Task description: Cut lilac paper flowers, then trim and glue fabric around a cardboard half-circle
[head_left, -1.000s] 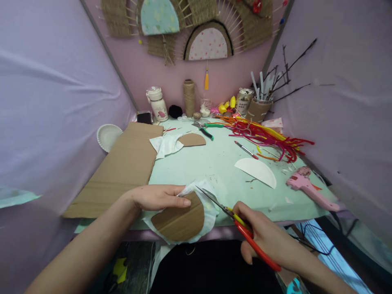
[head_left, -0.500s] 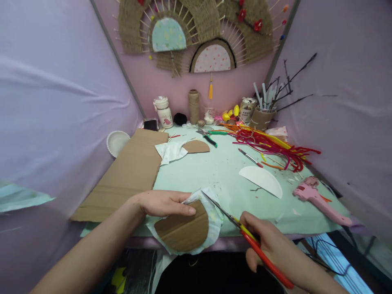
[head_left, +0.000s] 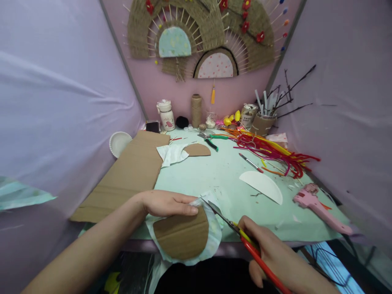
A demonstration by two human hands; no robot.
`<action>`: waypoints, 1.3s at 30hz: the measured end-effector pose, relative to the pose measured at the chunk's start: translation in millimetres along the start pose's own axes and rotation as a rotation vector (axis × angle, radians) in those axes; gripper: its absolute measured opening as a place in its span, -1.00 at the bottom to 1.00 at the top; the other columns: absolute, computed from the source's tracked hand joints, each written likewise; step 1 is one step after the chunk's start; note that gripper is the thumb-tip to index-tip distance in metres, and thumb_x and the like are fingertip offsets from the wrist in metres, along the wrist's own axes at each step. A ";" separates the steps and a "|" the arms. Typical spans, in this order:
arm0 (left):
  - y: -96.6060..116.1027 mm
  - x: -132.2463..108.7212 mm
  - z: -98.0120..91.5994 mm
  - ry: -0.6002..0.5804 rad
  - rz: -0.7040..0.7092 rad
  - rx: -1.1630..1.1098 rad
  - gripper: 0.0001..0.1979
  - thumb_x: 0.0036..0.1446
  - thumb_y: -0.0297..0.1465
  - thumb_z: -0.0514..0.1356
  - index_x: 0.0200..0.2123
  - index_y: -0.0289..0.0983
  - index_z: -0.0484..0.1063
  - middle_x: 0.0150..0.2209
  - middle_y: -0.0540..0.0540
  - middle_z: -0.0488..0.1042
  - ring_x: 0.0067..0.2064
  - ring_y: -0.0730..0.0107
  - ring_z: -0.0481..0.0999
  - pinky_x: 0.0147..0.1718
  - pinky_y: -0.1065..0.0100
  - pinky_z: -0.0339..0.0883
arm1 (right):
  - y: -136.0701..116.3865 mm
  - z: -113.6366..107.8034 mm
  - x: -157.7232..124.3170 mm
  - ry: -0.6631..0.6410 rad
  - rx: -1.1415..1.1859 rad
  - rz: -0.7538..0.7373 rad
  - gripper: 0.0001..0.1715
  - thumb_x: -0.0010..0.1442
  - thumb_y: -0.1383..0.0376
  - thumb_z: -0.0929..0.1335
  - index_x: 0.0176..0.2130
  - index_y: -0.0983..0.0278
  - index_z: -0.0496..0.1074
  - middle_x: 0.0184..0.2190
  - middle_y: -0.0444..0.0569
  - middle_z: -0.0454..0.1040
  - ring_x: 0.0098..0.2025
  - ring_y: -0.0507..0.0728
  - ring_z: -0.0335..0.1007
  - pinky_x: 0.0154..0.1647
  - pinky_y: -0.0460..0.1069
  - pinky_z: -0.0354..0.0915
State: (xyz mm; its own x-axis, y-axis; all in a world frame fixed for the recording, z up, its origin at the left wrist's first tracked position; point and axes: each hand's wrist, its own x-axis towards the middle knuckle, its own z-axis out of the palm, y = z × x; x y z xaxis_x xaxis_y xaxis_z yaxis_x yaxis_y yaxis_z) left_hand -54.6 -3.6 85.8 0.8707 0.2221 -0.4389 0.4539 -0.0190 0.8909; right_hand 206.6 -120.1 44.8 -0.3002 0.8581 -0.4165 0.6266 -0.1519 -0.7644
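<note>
My left hand (head_left: 173,204) grips a rounded brown cardboard piece (head_left: 182,234) near the table's front edge, thumb on top. Pale blue-green fabric (head_left: 216,232) lies under the cardboard and sticks out around its edge. In my right hand (head_left: 263,245) are scissors (head_left: 245,239) with red and yellow handles. Their blades point up and left, at the fabric margin near my left thumb, and look slightly apart. Part of the handles is hidden by my fingers.
A large cardboard sheet (head_left: 125,179) lies on the left. Beyond my hands are a half-round cardboard piece (head_left: 199,150), pliers (head_left: 211,141) and a pen (head_left: 251,162). To the right lie a white half-disc (head_left: 261,185), a pink glue gun (head_left: 321,208) and colourful pipe cleaners (head_left: 272,149).
The scissor blades have shifted slightly left against the fabric by my thumb. The cardboard and fabric sit a little lower in view, and the camera has tilted up slightly.
</note>
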 end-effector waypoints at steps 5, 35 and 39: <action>1.7 4.1 -0.3 -0.036 0.021 0.016 -0.58 0.26 -0.19 0.00 0.10 -0.22 0.34 0.08 -0.02 0.40 0.16 0.22 0.27 0.11 0.36 0.08 | -1.7 -0.1 0.3 0.014 -0.036 -0.010 -0.51 -0.27 0.45 0.41 -0.45 0.18 0.03 -0.63 -0.33 0.19 -0.51 0.00 0.11 -0.55 -0.12 -0.10; 10.4 -3.1 -13.4 -0.194 -0.093 0.143 -0.56 0.19 -0.28 0.09 0.13 -0.22 0.27 0.07 -0.10 0.40 0.08 0.19 0.35 -0.01 0.36 0.23 | 21.0 -7.8 -2.1 -0.053 0.062 -0.010 -0.65 -0.19 0.52 0.26 -0.50 0.20 -0.02 -0.76 -0.41 0.32 -0.61 -0.06 0.22 -0.54 -0.14 -0.04; 11.5 0.8 -14.8 -0.217 -0.120 0.184 -0.53 0.18 -0.30 0.09 0.16 -0.25 0.25 0.10 -0.11 0.39 0.10 0.19 0.33 0.00 0.35 0.22 | 22.0 -8.9 -2.1 -0.056 0.036 -0.024 -0.68 -0.17 0.51 0.25 -0.50 0.19 0.00 -0.75 -0.39 0.37 -0.60 -0.04 0.25 -0.54 -0.15 -0.02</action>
State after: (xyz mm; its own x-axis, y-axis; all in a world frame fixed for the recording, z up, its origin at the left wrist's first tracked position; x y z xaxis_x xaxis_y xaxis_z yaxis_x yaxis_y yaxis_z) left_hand -51.5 10.8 97.5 0.8201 0.0201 -0.5718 0.5650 -0.1863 0.8038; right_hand 227.4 -120.9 33.3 -0.3556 0.8330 -0.4240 0.5926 -0.1499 -0.7914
